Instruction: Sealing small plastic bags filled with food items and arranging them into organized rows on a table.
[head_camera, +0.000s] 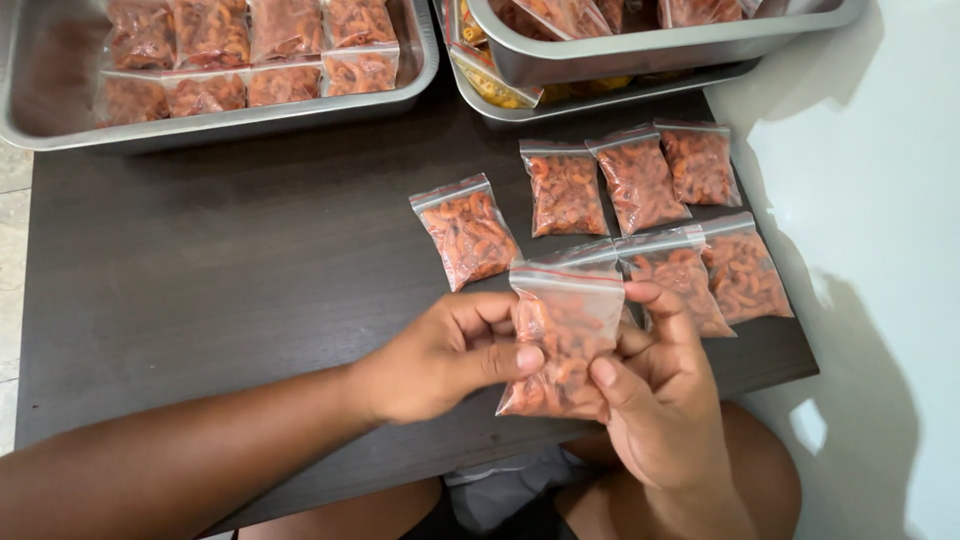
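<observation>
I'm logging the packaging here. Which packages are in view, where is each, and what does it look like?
Held bag: clear zip pouch of orange-red snacks, between left hand and right hand.
Six loose bags: same kind, flat on dark table.
Left tray: steel, rows of similar bags.
Stacked trays: steel, red and yellow bags.

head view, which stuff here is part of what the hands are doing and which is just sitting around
In hand:
- small bag of orange snacks, pinched by the left hand and right hand
- filled bags on the table

Lying about:
- left tray of bags
- stacked trays
- dark table
</observation>
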